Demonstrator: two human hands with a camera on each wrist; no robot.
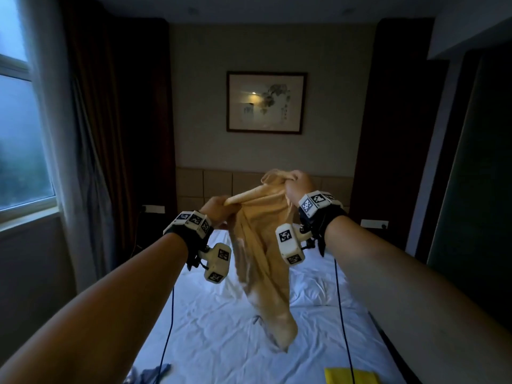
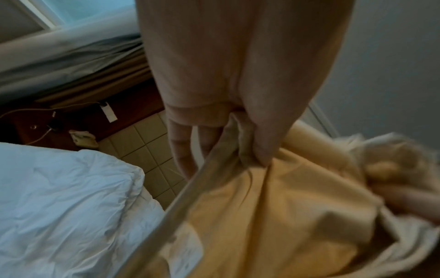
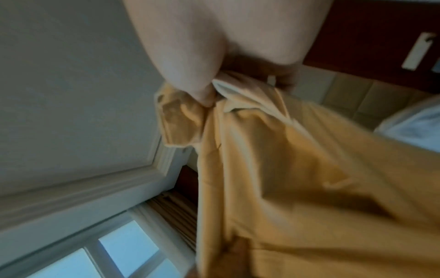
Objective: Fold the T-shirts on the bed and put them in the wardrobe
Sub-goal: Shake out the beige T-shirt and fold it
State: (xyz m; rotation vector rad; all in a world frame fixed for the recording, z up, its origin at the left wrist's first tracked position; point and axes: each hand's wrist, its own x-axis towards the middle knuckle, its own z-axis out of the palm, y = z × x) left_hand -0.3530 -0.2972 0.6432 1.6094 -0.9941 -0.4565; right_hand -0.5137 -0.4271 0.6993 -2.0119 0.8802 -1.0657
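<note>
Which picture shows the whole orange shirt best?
The head view: the orange shirt hangs full length over the bed, held by the left hand and right hand. Both wrist views show only bunched cloth close up, blurry, near the fingers.

text: no readable words, brands or numbers in any view | wrist bands (image 1: 191, 221): black-and-white square marker patterns, no letters | wrist camera blocks (image 1: 288, 246): same coded squares | framed picture (image 1: 266, 102) on far wall: small dark vertical marks at right side, too small to read
</note>
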